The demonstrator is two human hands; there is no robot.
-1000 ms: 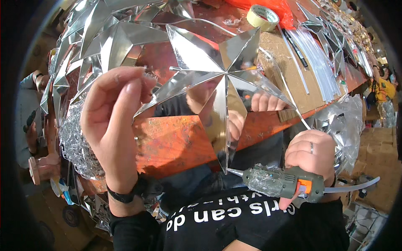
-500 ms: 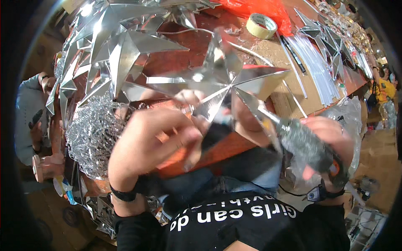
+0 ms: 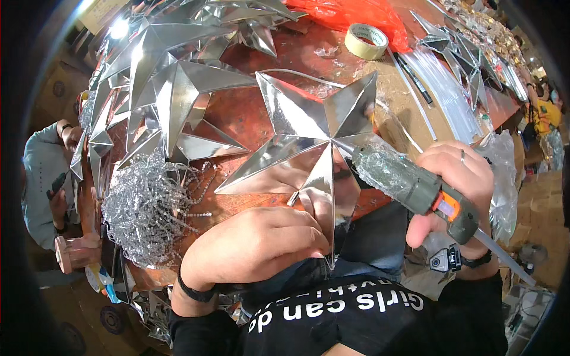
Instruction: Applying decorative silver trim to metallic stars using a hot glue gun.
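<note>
A shiny silver five-pointed star (image 3: 297, 160) with raised folded ridges is tilted in front of me above the table. My left hand (image 3: 261, 237) is closed, its fingers pinching the star beside its lowest point; the fingertips are partly hidden. In my right hand (image 3: 460, 175) is a dark green glue gun (image 3: 409, 184) with an orange part and clear wrapping round its front. A translucent glue stick (image 3: 504, 258) juts from its back end. The gun's front end overlaps the star's right side, so I cannot tell if its nozzle touches.
Several silver stars (image 3: 178, 101) are piled at the far left, above a tangled heap of silver bead strings (image 3: 142, 207). A tape roll (image 3: 366, 41), a red plastic bag (image 3: 356, 15), a black marker (image 3: 415, 80) and clear sticks (image 3: 448, 95) lie farther off. Another person (image 3: 47, 178) is at the left.
The star has turned and come lower. My left hand has moved from beside it to grip its lower point. The glue gun has shifted up and left over the star's right side.
</note>
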